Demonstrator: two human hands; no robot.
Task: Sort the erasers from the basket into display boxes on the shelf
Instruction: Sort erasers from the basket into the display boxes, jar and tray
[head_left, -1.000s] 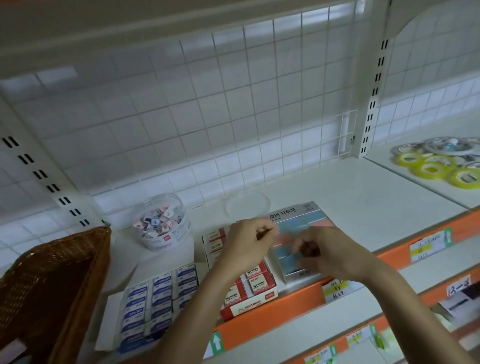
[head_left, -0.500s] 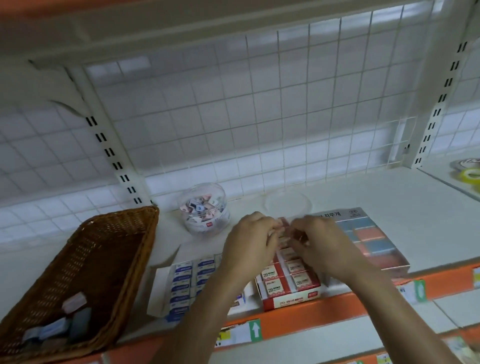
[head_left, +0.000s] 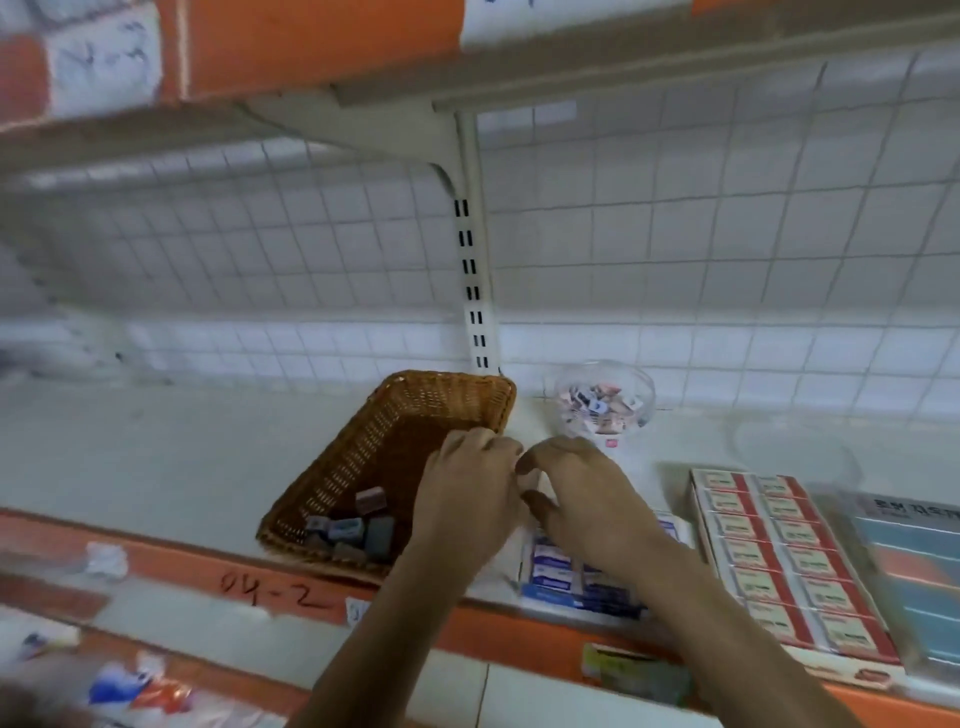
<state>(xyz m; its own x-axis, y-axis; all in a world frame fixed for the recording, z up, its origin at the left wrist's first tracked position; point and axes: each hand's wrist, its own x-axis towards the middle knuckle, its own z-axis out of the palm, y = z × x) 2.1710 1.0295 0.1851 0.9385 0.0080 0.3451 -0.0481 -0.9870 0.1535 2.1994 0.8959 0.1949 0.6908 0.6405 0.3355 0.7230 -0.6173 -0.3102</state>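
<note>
A brown wicker basket (head_left: 363, 457) sits on the white shelf with several grey and brownish erasers (head_left: 353, 530) in its near corner. My left hand (head_left: 467, 504) hovers over the basket's right rim, fingers loosely curled, with nothing visible in it. Beside it, my right hand (head_left: 587, 499) hangs with fingers spread above the blue-and-white eraser display box (head_left: 566, 582), also empty. A red display box (head_left: 779, 561) packed with rows of red-and-white erasers lies to the right.
A clear round jar (head_left: 602, 405) of small mixed erasers stands behind my hands, its clear lid (head_left: 789, 447) lying to the right. A grey-blue eraser box (head_left: 914, 571) lies at the far right. The orange shelf edge (head_left: 156, 561) runs along the front.
Both hands left the red display box and moved left toward the basket. The view swung left, so the boxes now sit at the right.
</note>
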